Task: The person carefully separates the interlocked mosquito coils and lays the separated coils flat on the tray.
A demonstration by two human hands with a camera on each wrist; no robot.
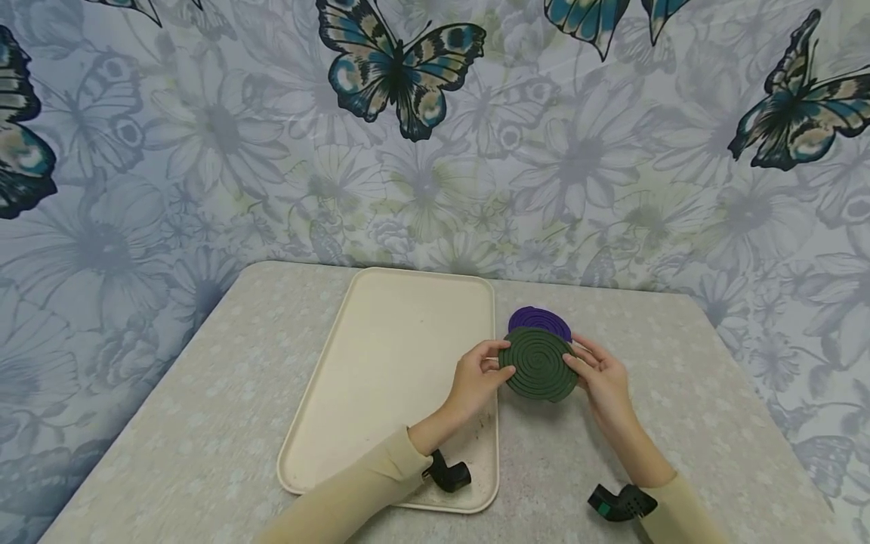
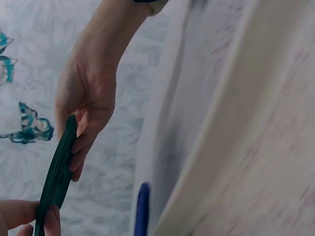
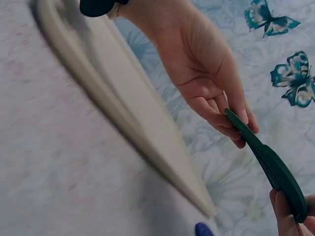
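Note:
A round dark green disc with a spiral-ribbed face, like a coaster (image 1: 538, 364), is held up over the table beside the tray's right edge. My left hand (image 1: 476, 381) pinches its left rim between thumb and fingers. At the opposite rim, my right hand (image 1: 603, 378) grips it the same way. Both wrist views show the green coaster (image 2: 56, 169) (image 3: 268, 162) edge-on, as a thin, slightly bent slab. Behind it lies a purple spiral coaster (image 1: 537, 319), partly covered by the green one in the head view.
A cream rectangular tray (image 1: 401, 340) lies left of the coasters, under my left forearm. The table (image 1: 680, 378) has a pale mottled cover. Behind its far edge hangs a butterfly-and-flower patterned backdrop (image 1: 435, 196). Black camera mounts (image 1: 448, 474) sit on both wrists.

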